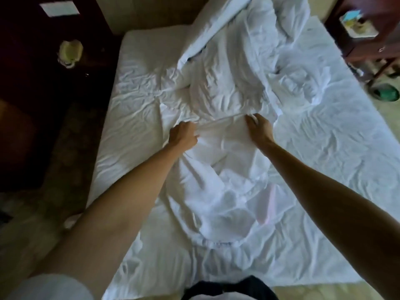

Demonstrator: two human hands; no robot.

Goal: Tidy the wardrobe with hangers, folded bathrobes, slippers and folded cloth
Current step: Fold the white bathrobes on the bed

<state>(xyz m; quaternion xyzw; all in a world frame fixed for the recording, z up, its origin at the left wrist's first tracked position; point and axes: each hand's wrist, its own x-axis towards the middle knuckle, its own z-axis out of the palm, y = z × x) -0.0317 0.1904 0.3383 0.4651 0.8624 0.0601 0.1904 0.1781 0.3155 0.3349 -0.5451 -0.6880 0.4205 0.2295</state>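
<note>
A white cloth (225, 174) lies spread and wrinkled on the bed (134, 131) in front of me. My left hand (183, 135) grips its far edge on the left, fingers curled round the fabric. My right hand (258, 126) pinches the same edge on the right. The edge runs taut between the two hands. The near part of the cloth is bunched up toward my body. No hangers, slippers or wardrobe are in view.
A rumpled white duvet (238, 61) is piled at the far side of the bed. A dark wooden nightstand (368, 35) stands at the right, with a green object (387, 95) on the floor beside it. Dark floor and a pale bag (70, 51) lie to the left.
</note>
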